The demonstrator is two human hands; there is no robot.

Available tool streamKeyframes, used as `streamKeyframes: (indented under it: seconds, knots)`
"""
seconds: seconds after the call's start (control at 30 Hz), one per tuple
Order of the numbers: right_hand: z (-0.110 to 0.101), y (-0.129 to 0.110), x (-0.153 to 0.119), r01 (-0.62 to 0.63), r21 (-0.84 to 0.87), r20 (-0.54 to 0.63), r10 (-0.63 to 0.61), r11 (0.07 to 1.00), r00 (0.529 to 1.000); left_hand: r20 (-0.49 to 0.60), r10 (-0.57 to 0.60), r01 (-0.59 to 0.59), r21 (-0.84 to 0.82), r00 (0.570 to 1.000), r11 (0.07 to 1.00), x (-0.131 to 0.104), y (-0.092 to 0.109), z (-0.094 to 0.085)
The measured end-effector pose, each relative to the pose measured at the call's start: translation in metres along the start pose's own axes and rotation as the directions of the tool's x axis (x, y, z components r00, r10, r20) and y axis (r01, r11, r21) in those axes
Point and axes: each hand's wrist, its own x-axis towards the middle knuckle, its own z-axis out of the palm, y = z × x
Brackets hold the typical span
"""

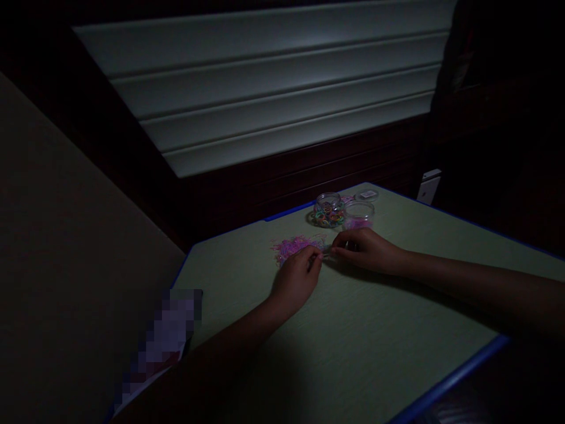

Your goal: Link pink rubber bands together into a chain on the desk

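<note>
My left hand (295,281) is closed in a pinch at the near right side of a loose pile of pink and purple small elastic bands (296,245). Just to its right, the fingers of my right hand (371,249) are also pinched together. A thin pale strand (327,252) spans the short gap between both sets of fingertips; dim light hides its exact kind. Behind my right hand stands an open clear jar (359,211) with pink bands inside. Beside it, another clear jar (329,207) holds thicker multicoloured hair bands.
The pale green tabletop (353,330) has a blue edge. A clear round lid (366,195) with a label lies at the back, near more pink bands (346,199). A white box (429,186) shows beyond the far right edge. A blurred-out item (170,330) is at the left edge.
</note>
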Motion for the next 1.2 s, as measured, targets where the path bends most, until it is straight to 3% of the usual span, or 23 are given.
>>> streamKeyframes:
  seconds: [0.9,1.2]
  knots:
    - [0.0022,0.0034,0.0012,-0.010,0.102,0.053,0.004,0.995,0.999,-0.024,-0.010,0.010,-0.017,1.000,1.000,-0.0004,0.0016,-0.0003]
    - [0.0012,0.0025,0.0012,0.037,-0.004,0.019,-0.037,0.999,0.999,-0.014,-0.011,0.011,-0.001,1.000,1.000,-0.0008,0.0044,-0.0017]
